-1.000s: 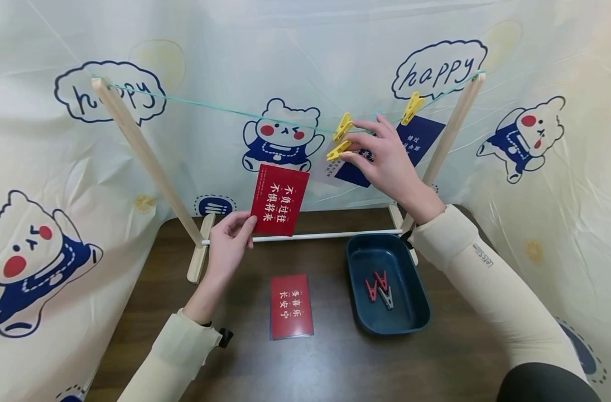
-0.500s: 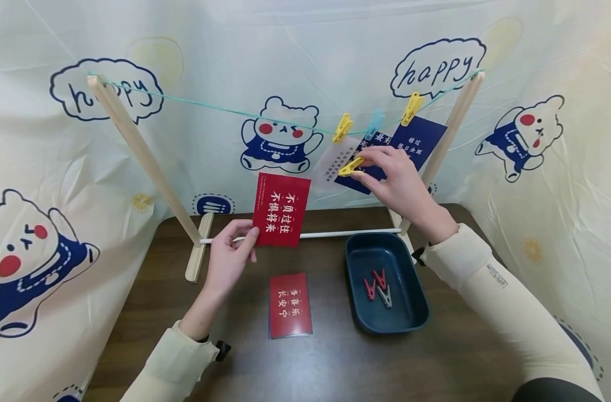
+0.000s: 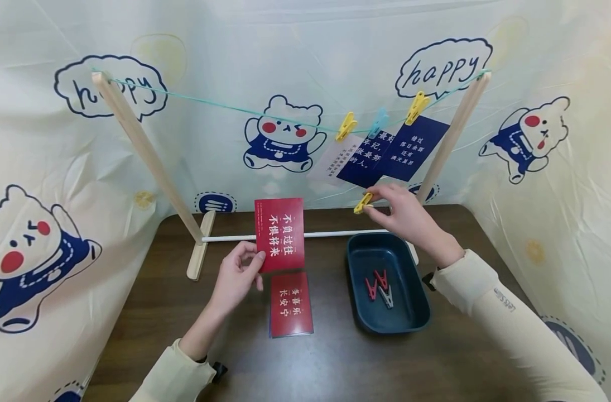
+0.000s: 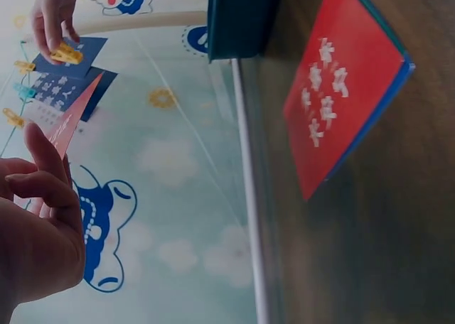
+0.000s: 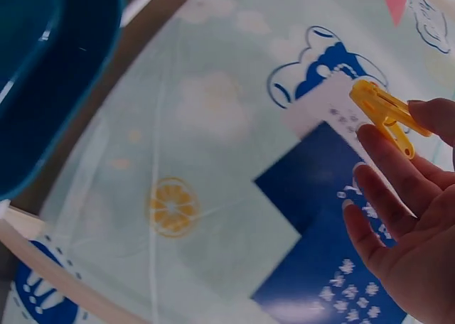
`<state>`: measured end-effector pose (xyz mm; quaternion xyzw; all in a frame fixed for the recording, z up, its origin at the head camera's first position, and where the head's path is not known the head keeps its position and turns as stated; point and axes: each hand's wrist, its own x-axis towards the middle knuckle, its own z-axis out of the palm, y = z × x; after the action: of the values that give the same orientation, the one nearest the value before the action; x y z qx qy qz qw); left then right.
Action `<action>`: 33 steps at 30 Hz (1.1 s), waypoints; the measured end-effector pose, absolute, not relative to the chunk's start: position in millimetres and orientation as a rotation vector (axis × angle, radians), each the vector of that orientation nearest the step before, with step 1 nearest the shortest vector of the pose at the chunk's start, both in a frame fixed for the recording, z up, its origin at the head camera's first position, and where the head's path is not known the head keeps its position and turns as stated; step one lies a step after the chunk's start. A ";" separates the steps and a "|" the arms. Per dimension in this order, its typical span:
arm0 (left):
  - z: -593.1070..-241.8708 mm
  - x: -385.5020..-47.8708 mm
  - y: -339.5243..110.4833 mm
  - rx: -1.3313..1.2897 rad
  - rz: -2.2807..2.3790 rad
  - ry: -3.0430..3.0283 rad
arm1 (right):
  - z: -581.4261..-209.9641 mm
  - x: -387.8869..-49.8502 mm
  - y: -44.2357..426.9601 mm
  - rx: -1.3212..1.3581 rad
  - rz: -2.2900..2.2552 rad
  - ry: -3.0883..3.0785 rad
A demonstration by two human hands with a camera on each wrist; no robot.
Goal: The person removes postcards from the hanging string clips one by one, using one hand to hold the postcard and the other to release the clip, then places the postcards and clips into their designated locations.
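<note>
My left hand [image 3: 241, 273] pinches a red card [image 3: 281, 234] with white characters by its lower left corner, above a red-topped stack of cards [image 3: 292, 306] on the table. Between thumb and fingertips my right hand [image 3: 408, 218] holds a yellow clothespin [image 3: 362, 203], below the hung cards. A green string [image 3: 210, 104] runs between two wooden posts. From it hang a pale card [image 3: 335, 162] on a yellow clothespin [image 3: 346, 126], a dark blue card [image 3: 362, 162] on a light blue clothespin [image 3: 379, 123], and another blue card [image 3: 415, 148] on a yellow clothespin [image 3: 417, 108].
A dark blue tray [image 3: 423, 312] with two red clothespins [image 3: 370, 289] and a grey one [image 3: 386, 297] stands at the right. A white rod [image 3: 330, 234] joins the feet of the left post [image 3: 139, 145] and the right post [image 3: 453, 137]. A printed curtain hangs behind.
My right hand has moved down from the string with the yellow clothespin, uncovering the hung cards. My left hand has lowered the red card and turned it more upright.
</note>
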<state>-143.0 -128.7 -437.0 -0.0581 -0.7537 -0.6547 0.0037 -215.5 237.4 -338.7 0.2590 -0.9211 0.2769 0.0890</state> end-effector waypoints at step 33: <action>-511.5 -112.5 -130.7 -0.236 -2.090 -2.800 | -437.1 -206.6 275.3 0.826 0.663 -3.050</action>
<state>-112.5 -130.7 -511.5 -0.0664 -0.7867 -0.5870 -0.1792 -206.6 275.3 -437.1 0.2557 -0.9438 0.2051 -0.0435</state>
